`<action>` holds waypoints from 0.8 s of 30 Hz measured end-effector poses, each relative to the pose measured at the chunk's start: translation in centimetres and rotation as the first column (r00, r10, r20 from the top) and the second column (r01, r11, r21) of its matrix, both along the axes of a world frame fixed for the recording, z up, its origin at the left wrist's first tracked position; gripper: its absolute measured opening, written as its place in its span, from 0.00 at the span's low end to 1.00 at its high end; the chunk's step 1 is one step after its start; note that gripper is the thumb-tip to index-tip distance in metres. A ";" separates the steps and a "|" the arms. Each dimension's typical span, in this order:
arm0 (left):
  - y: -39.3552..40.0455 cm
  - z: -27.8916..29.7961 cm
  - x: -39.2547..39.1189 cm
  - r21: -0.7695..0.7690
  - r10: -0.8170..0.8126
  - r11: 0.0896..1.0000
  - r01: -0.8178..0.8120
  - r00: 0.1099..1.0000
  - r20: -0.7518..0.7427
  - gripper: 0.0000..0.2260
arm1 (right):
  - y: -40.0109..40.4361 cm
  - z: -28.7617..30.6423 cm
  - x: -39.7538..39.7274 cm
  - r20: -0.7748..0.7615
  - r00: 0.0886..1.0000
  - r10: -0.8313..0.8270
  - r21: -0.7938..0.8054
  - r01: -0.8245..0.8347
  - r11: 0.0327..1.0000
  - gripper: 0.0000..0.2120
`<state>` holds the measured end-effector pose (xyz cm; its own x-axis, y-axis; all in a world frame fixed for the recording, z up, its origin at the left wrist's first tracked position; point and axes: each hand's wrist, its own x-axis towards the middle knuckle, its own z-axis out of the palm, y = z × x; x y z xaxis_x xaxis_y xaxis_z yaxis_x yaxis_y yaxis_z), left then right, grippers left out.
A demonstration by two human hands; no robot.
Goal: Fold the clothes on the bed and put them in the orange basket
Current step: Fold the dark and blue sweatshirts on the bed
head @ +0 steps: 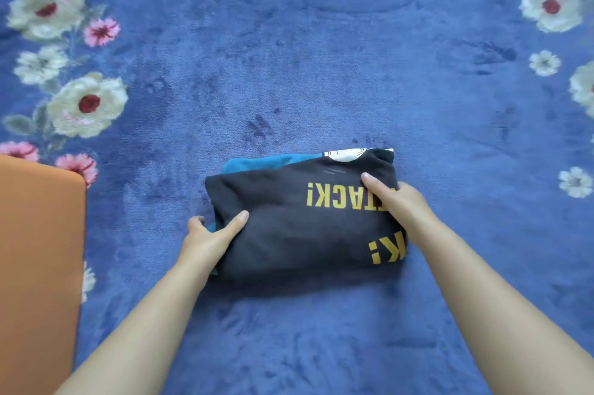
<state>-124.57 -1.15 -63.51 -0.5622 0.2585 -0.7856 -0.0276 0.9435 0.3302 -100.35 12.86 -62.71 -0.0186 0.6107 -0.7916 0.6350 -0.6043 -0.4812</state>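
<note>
Blue plush blanket [321, 41] with white and pink flowers down both sides covers the bed. Folded dark shirt [305, 221] lies mid-bed in front of me, yellow "ATTACK!"-style lettering upside down, teal [257, 163] and a white printed scrap [347, 154] peeking out at the far edge. My left hand [209, 234] grips its left edge, thumb on top. My right hand [395, 198] grips the right edge, thumb pressed on the fabric. Orange basket [38, 250] sits at my left, well apart.
</note>
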 end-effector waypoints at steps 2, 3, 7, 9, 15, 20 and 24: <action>-0.3 -0.5 -1.2 0.030 0.052 0.998 -0.056 0.991 0.125 0.40 | 0.7 0.2 0.3 -0.086 0.996 -0.021 -0.085 0.013 0.996 0.19; -0.3 -0.6 -1.5 0.046 0.094 0.993 -0.105 0.975 0.201 0.40 | 1.1 0.1 0.5 -0.122 0.992 -0.038 -0.144 0.020 0.989 0.20; -1.3 -0.4 -0.9 0.160 0.234 0.922 -0.352 0.837 0.495 0.28 | 0.8 0.2 1.0 -0.291 0.940 -0.176 -0.303 0.084 0.949 0.16; -2.2 0.6 0.0 0.177 0.213 0.896 -0.407 0.743 0.635 0.23 | -0.5 0.4 1.5 -0.328 0.914 -0.239 -0.346 0.119 0.931 0.14; -4.4 5.2 -0.2 0.274 -0.004 0.938 -0.210 0.787 0.617 0.27 | -4.3 3.3 2.8 -0.434 0.862 -0.260 -0.229 0.174 0.958 0.24; -4.9 10.9 -2.2 0.329 -0.032 0.937 -0.114 0.914 0.405 0.15 | -4.4 8.1 -0.5 -0.521 0.845 -0.121 -0.044 0.115 0.992 0.24; -4.8 16.3 -5.1 0.472 0.037 0.866 -0.168 0.961 0.274 0.09 | -5.6 13.5 -4.6 -0.608 0.785 -0.121 0.017 0.165 0.986 0.23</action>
